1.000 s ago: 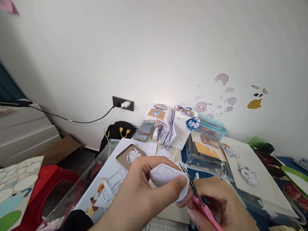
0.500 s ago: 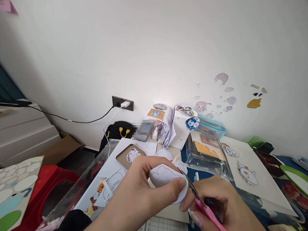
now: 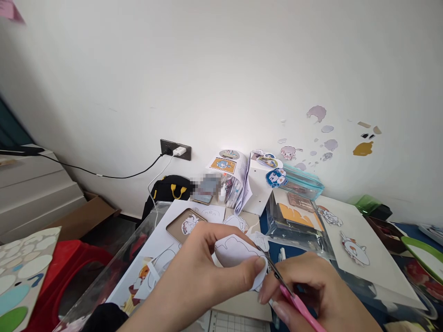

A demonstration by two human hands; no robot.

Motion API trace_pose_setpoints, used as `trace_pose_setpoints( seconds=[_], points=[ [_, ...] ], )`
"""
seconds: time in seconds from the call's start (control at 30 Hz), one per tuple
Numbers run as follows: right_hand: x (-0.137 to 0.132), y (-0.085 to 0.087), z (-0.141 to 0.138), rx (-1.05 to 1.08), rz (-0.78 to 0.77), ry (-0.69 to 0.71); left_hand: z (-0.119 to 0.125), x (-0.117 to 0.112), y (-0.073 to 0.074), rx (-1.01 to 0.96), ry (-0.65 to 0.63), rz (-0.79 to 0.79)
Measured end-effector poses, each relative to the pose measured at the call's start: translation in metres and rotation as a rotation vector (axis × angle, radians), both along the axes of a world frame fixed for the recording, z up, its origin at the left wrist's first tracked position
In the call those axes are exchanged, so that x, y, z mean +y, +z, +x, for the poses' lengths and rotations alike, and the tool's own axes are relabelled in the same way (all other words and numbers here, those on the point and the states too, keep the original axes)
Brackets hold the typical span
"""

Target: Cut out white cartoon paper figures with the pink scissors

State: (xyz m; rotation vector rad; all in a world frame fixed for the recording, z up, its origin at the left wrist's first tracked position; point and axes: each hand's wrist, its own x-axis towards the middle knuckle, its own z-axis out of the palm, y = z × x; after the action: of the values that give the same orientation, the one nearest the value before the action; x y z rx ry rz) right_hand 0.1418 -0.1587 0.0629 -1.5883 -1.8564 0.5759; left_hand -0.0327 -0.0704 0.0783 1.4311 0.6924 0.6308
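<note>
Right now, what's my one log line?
left hand: holds white paper | right hand: holds pink scissors | blades: by paper's edge

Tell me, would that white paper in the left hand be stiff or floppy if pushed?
The white paper is probably floppy, since it bows in the left hand. It looks light: a pinch under the thumb seems to hold it. Its edge beside the scissors would likely bend easily, being thin.

1. Pink note (image 3: pixel 11 11) on wall (image 3: pixel 221 74), 10 o'clock from view centre.
2. Black wall socket (image 3: pixel 170 145), white charger (image 3: pixel 179 151) inserted: 9–10 o'clock.
3. Black-and-yellow backpack (image 3: pixel 168 190): 8 o'clock.
4. Teal-trimmed pencil case (image 3: pixel 302 181): 3 o'clock.
5. Green-rimmed dish (image 3: pixel 425 256): 4 o'clock.
</note>
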Motion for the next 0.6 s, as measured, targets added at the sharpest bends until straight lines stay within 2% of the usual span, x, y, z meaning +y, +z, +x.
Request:
trace_pose_setpoints(
  seconds=[0.13,0.23,0.3,0.43,0.6],
  points=[
    [0.008,-0.009,-0.006,0.106,0.046,-0.060,0.009,0.004,-0.003,-0.237,-0.100,-0.077],
    [0.011,-0.009,-0.016,0.240,0.094,-0.105,0.016,0.004,-0.012,-0.391,-0.054,-0.085],
    [0.012,-0.007,-0.022,0.270,0.139,-0.143,0.018,0.002,-0.019,-0.428,-0.004,-0.073],
    [0.013,-0.002,-0.026,0.212,0.177,-0.127,0.019,0.000,-0.023,-0.407,0.092,-0.073],
    [0.011,-0.010,-0.019,0.256,0.113,-0.092,0.018,-0.002,-0.019,-0.401,0.042,-0.012]
  ],
)
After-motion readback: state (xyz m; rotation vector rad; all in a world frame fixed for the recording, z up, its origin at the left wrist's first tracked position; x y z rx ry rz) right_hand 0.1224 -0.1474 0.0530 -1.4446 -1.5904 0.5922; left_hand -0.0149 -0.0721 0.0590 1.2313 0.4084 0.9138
